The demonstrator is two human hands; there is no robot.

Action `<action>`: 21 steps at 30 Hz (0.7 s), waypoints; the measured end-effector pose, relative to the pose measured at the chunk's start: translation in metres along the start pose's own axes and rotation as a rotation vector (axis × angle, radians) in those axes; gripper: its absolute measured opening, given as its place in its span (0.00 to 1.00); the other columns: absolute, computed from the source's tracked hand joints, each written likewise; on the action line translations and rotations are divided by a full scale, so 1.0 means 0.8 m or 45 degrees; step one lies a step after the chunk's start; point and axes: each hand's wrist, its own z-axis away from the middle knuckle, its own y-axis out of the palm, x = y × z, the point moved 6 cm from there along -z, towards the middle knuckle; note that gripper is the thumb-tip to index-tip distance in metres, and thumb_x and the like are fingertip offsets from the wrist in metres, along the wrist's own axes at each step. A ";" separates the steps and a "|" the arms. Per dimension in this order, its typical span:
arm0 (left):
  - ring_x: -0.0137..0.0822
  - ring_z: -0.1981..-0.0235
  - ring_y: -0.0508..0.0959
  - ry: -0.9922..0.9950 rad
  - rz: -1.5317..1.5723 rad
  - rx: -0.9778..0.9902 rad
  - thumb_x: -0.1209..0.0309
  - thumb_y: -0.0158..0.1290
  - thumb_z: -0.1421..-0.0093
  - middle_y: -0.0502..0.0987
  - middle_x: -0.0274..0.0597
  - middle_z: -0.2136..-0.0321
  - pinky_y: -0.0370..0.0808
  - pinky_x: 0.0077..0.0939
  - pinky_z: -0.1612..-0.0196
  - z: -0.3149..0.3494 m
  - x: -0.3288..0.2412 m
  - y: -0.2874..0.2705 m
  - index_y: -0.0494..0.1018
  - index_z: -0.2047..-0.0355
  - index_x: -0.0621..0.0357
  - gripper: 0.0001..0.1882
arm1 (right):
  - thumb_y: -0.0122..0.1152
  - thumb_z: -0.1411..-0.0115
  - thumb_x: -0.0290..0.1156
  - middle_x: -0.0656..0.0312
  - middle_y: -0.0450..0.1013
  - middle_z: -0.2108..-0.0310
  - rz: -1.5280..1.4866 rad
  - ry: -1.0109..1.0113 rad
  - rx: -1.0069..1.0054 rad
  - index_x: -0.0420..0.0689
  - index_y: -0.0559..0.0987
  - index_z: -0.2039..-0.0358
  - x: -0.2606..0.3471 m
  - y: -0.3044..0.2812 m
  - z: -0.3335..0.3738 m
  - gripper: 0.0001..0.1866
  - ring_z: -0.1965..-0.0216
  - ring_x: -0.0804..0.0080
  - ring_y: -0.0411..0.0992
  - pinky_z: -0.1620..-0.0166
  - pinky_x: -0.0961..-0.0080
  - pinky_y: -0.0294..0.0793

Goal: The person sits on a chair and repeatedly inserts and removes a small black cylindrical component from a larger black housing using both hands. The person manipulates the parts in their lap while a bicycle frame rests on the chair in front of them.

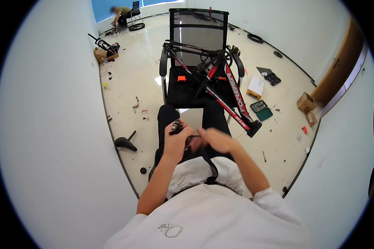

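Note:
Over my lap, my left hand (177, 140) is closed round a small black-and-silver metal part (176, 126), whose end sticks out past the thumb; its exact kind does not show. Beside it, my right hand (217, 139) is smeared by motion, its fingertips close to the left hand's fingers. Whether it grips anything is hidden by the blur. Beyond my knees a black-and-red bicycle frame (238, 93) lies aslant on a black mesh office chair (199, 37), its near end jutting over the seat's right front edge. An orange object (181, 78) rests on the seat.
A bicycle saddle (126, 142) with its post lies on the floor at left. On the right are an open green tool case (263, 113), a white-topped box (255, 87) and cardboard boxes (306, 103). Far left, a person (122, 14) bends beside a chair, near a tyre (136, 27).

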 end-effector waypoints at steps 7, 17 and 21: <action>0.22 0.82 0.71 0.078 -0.094 -0.211 0.78 0.55 0.46 0.68 0.31 0.84 0.66 0.16 0.78 0.011 0.035 0.000 0.68 0.76 0.59 0.06 | 0.51 0.39 0.57 0.46 0.64 0.41 -0.773 -0.922 0.540 0.29 0.65 0.43 0.137 0.024 0.052 0.40 0.44 0.54 0.67 0.40 0.62 0.61; 0.31 0.88 0.65 -0.186 0.243 0.031 0.78 0.47 0.50 0.68 0.39 0.83 0.63 0.23 0.85 0.001 0.000 -0.005 0.63 0.79 0.56 0.05 | 0.33 0.31 0.50 0.52 0.78 0.69 -0.657 -0.052 -0.042 0.34 0.78 0.65 -0.033 0.033 0.006 0.31 0.67 0.67 0.75 0.57 0.72 0.73; 0.31 0.89 0.65 -0.093 0.384 -0.086 0.68 0.49 0.43 0.68 0.39 0.85 0.63 0.24 0.85 -0.007 -0.003 -0.024 0.62 0.79 0.53 0.10 | 0.34 0.31 0.43 0.55 0.78 0.70 -0.591 -0.070 0.240 0.34 0.74 0.61 0.035 0.065 0.032 0.25 0.64 0.68 0.76 0.56 0.74 0.73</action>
